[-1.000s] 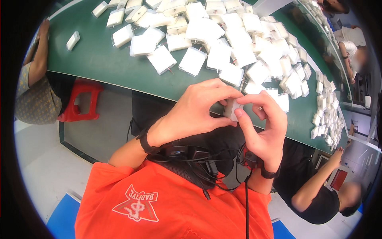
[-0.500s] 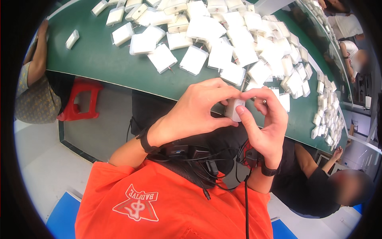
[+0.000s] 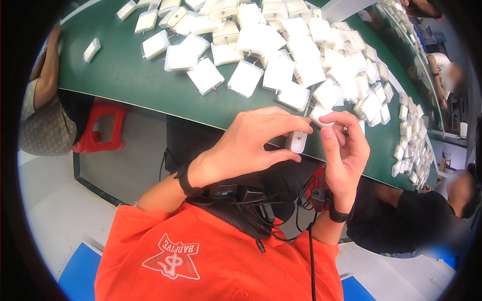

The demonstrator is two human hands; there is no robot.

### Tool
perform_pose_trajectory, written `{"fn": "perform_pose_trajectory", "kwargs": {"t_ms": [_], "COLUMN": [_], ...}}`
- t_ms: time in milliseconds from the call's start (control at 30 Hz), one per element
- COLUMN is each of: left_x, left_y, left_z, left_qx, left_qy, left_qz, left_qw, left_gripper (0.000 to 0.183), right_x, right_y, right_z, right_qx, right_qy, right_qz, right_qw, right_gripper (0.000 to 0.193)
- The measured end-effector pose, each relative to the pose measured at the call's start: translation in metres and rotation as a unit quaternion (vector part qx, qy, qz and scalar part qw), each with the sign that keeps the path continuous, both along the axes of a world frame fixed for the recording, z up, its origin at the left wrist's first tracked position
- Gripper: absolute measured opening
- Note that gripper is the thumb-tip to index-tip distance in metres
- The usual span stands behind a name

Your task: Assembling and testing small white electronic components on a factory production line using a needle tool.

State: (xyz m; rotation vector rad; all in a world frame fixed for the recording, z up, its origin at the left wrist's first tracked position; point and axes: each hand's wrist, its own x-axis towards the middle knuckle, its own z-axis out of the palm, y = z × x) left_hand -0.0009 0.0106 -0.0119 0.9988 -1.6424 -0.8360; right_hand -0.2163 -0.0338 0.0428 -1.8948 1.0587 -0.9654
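Between the thumb and fingers of my left hand point(image 3: 246, 140) is a small white block-shaped case point(image 3: 296, 142), held on edge just past the table's near edge. A thin dark wire or pin shows on its upper face. Just to the right of the case, and apart from it, my right hand point(image 3: 345, 163) has its thumb and index finger nearly together. A small shiny metal tip point(image 3: 345, 128) pokes out between its curled fingers; the rest of that thing is hidden. Beyond both hands lie loose white cases point(image 3: 246, 78), several with thin wires sticking out.
The green table point(image 3: 130, 80) carries a large heap of white cases, with another group point(image 3: 412, 140) farther right. One case point(image 3: 91, 50) lies alone at the left. Other people sit at both sides. A red stool point(image 3: 103, 125) stands at left; black cables point(image 3: 251, 200) hang before my shirt.
My right thumb has come off the white case, and that hand has moved slightly right. My left hand keeps hold of the case. The person at the right has shifted.
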Motion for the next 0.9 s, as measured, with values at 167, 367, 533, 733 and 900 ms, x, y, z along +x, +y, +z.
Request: {"fn": "perform_pose_trajectory", "kwargs": {"t_ms": [167,367,533,733,900], "left_x": [-0.001,-0.004,-0.003,-0.002,-0.001], "left_y": [-0.002,0.004,0.003,0.002,0.001], "left_z": [-0.001,0.002,0.002,-0.001,0.000], "left_qx": [-0.061,0.045,0.027,0.013,0.007], "left_qy": [-0.011,0.017,0.032,0.019,0.009], "left_qz": [0.001,0.028,0.011,0.003,-0.007], "left_qw": [0.998,0.998,0.999,1.000,1.000], "left_gripper": [0.059,0.073,0.071,0.065,0.057], "right_x": [0.000,0.014,0.015,0.013,0.000], "right_y": [0.001,0.001,-0.002,0.000,0.002], "right_z": [0.005,0.019,0.014,0.011,0.009], "right_qx": [0.000,-0.007,0.004,0.026,0.033], "right_qy": [-0.010,0.094,0.087,0.061,0.049], "right_qz": [-0.012,0.046,0.006,-0.025,-0.020], "right_qw": [1.000,0.994,0.996,0.997,0.998], "right_gripper": [0.015,0.009,0.008,0.015,0.014]}}
